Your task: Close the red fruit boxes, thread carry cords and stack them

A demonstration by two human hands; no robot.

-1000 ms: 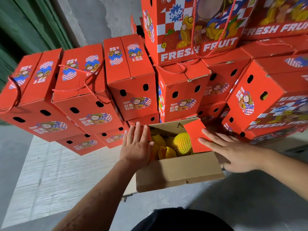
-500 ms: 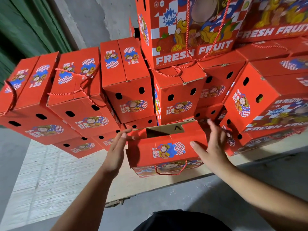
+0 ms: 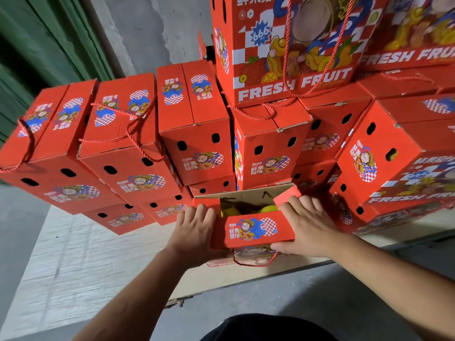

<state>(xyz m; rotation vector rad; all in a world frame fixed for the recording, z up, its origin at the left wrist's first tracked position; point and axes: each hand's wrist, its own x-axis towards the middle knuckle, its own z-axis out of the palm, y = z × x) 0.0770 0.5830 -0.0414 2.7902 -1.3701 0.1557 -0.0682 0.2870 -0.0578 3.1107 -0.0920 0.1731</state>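
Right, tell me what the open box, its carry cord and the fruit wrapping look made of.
Open box: most likely corrugated cardboard, printed matte red outside, with a bare brown inner flap and creased folds.
Carry cord: a twisted red rope, probably synthetic, slightly shiny.
Fruit wrapping: seemingly yellow foam netting, though mostly hidden and dim.

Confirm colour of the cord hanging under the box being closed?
Red twisted cord, looping below the open box; head view shows it.

Packing storeroom: stacked red fruit boxes (image 3: pixel 197 134), bare concrete floor (image 3: pixel 283 303).
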